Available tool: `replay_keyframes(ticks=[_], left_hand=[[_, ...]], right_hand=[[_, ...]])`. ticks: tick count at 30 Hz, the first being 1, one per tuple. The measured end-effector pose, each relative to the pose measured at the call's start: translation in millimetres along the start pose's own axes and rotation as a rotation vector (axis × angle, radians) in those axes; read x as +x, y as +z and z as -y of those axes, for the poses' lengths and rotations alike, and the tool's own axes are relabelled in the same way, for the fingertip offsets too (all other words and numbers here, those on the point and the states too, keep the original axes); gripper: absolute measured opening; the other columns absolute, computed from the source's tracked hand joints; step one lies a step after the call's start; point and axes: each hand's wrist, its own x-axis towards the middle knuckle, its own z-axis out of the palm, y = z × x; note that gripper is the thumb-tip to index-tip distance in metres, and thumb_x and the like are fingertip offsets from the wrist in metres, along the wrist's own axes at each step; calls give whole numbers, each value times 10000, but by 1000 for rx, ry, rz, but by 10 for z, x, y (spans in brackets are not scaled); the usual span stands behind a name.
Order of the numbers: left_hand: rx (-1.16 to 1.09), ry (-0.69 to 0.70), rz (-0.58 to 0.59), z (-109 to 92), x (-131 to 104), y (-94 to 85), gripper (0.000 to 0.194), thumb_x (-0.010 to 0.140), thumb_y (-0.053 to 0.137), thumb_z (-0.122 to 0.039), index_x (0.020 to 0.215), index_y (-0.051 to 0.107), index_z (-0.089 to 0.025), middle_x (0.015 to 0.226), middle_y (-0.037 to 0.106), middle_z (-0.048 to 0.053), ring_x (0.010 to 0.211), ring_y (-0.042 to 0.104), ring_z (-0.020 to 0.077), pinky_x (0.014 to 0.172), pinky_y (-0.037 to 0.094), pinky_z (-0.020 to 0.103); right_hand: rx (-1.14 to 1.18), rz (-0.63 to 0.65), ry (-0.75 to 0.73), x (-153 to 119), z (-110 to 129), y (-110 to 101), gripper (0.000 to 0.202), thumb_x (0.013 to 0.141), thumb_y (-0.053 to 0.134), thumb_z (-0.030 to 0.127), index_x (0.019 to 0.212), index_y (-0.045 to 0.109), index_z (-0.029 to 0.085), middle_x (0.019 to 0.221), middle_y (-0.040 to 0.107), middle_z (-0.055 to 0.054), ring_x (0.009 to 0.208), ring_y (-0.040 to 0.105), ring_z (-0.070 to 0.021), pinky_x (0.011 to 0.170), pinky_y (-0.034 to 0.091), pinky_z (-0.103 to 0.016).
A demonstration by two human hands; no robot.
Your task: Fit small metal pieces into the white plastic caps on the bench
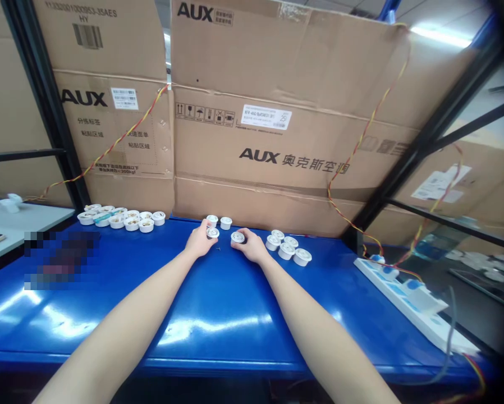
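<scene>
My left hand [199, 240] is closed around a small round white lidded cup [212, 232] near the back of the blue table. Close to its right, my right hand [251, 245] grips a second white lidded cup [237, 238], thumb and fingers on its sides. Just behind them stand two more cups, a left one [212, 220] and a right one [225, 223]. A tiny dark piece [218, 248] lies on the table between my hands. Several lidded cups [286, 251] are grouped to the right of my right hand.
Several open white cups [132, 223] with small parts inside stand at the back left, a teal tool [104, 216] across them. A white power strip [416, 303] with plugs lines the right edge. Cardboard [277, 140] walls the back of the blue table [218, 314]; a twisted wire [363, 134] hangs there.
</scene>
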Motion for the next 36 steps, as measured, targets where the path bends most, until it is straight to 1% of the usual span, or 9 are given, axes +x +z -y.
replay_keyframes(ticks=[5,10,13,18,23,27,31,34,36], left_hand=[[77,333,-29,63,12,-71,515,810,524,-67,1303,510,-214,1361,578,78,1254,543,229,1063,433,358],[357,515,29,11,18,-207,521,838,425,-27,1304,549,-224,1318,619,67,1247,540,227,1041,425,390],[453,583,42,-15,27,-255,466,877,415,-46,1279,561,-232,1301,629,69,1238,539,217,1009,413,391],[505,627,167,-3,35,-293,282,904,445,-102,1040,656,-231,1122,695,55,1134,588,215,961,414,372],[380,517,106,54,13,-316,345,844,493,-90,1104,635,-268,1213,663,25,1151,592,222,977,438,371],[216,241,-22,158,17,-299,410,767,628,-163,1166,606,-255,1213,651,41,1083,630,231,939,484,323],[202,-72,-9,281,59,-284,405,812,655,-377,1191,605,-243,1213,663,76,1146,605,275,959,470,353],[278,-155,-74,319,70,-285,561,830,639,-375,1355,493,-242,1403,531,116,1279,511,296,993,442,369],[303,-166,-143,305,65,-295,554,814,650,-376,1330,504,-238,1365,551,118,1239,538,287,947,463,355]], right_hand=[[-118,-74,-169,-17,57,-48,518,754,725,217,1251,580,235,1129,681,-47,1036,603,-221,924,443,-335],[-384,-60,-463,-30,218,-85,403,809,576,80,1189,636,202,1207,652,-67,1092,516,-235,963,391,-346],[-480,-67,-514,-39,307,-70,356,875,518,106,1195,639,202,1256,633,-81,1099,491,-249,925,388,-362],[-542,8,-599,-38,328,-51,337,921,467,120,1171,659,238,1233,652,-61,1043,491,-242,901,374,-370],[-477,-58,-486,-34,241,-104,362,858,582,156,1209,621,235,1196,667,-64,1060,505,-244,936,364,-363],[-411,-100,-175,-37,169,-91,441,846,650,361,1252,568,210,1114,664,-104,1070,552,-260,937,389,-351],[-405,-10,158,-37,106,-46,564,908,512,529,1329,498,154,1160,636,-171,1090,581,-301,901,421,-373],[-420,-70,203,-29,92,-60,632,880,559,505,1369,451,120,1293,573,-194,1184,538,-313,921,421,-366],[-404,-114,220,-17,105,-86,527,867,576,504,1253,558,147,1234,617,-164,1133,573,-297,884,439,-345]])
